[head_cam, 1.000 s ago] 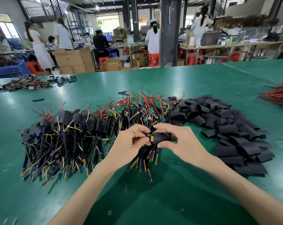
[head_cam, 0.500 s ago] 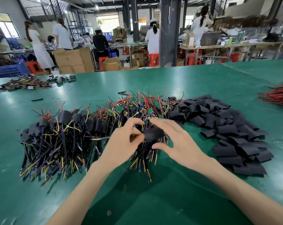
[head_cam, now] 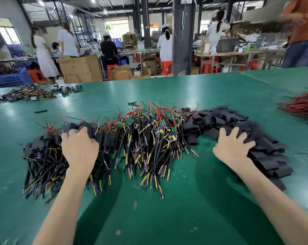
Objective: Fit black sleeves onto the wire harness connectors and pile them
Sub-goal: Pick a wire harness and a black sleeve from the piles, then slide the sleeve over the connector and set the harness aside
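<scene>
black sleeves (head_cam: pixel 266 138) lie loose under the right hand (head_cam: pixel 232 147), fingers spread and empty, while the left hand (head_cam: pixel 80 147) curls round a sleeved harness (head_cam: pixel 73 127) on the finished pile (head_cam: pixel 42 156); pinching one sleeve looks next.

Daylight is coming through a left window (head_cam: pixel 8 33), and ceiling lights (head_cam: pixel 41 2) are glowing. A dark pillar (head_cam: pixel 182 32) is standing behind the green table (head_cam: pixel 167 89), while people (head_cam: pixel 165 45) are working among cardboard boxes (head_cam: pixel 79 68) and red stools (head_cam: pixel 166 67).
</scene>
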Demonstrator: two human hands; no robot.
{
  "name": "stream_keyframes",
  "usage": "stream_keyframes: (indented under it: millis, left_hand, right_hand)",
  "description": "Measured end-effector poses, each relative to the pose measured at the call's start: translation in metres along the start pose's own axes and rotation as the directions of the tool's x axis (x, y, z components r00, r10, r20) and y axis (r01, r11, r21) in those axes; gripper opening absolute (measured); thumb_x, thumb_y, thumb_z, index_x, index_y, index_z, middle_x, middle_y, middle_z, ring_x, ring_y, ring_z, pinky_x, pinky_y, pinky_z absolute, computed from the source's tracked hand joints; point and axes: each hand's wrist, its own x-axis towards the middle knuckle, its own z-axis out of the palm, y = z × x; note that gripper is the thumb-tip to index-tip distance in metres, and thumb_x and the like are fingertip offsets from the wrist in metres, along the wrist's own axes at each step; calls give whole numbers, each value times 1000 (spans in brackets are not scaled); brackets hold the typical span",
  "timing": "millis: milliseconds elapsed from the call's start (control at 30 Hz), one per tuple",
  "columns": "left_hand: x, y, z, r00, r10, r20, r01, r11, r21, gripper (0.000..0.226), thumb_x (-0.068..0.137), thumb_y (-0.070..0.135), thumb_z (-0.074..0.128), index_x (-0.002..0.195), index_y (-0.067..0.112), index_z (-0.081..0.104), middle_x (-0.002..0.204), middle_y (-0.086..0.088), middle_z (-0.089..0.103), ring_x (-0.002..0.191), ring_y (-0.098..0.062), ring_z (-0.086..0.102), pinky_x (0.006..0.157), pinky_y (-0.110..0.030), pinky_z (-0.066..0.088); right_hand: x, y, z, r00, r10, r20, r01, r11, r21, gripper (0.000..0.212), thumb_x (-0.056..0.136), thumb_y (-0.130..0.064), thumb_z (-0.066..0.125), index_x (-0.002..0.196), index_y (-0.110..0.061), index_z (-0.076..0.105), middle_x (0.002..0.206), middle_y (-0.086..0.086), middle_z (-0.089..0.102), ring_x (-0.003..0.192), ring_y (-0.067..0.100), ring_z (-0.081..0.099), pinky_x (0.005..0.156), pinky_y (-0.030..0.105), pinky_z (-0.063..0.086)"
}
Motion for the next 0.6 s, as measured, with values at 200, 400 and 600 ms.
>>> stream_keyframes:
  millis: [200, 400, 600]
  left_hand:
    - [11, 43, 3, 985, 155, -75, -166, 969, -183, 29, 81, 19, 62, 107, 6, 65, 109, -21, 60, 104, -38, 50, 89, -45, 40]
    - [41, 86, 49, 938, 247, 243, -219, 966, -134, 33, 95, 24, 44, 118, 7, 60, 117, -17, 61, 113, -36, 48, 95, -44, 40]
    - [54, 98, 58, 937, 166, 306, -163, 986, -37, 23, 87, 27, 57, 102, 12, 65, 109, -14, 64, 114, -35, 43, 96, -41, 30]
  right_hand:
    - [0, -2, -1, 990, -135, -51, 134, 991, -22, 36, 86, -23, 55, 119, -11, 48, 122, 13, 41, 113, 36, 45, 95, 45, 36]
    - [-6, -6, -5, 934, -355, -44, 358, 920, 161, 34, 85, -10, 55, 119, -11, 49, 116, 12, 42, 101, 35, 54, 81, 37, 43]
    - [-8, -12, -7, 885, -463, 40, 405, 810, 424, 42, 75, -4, 54, 115, -10, 43, 113, 9, 37, 94, 28, 45, 76, 30, 34]
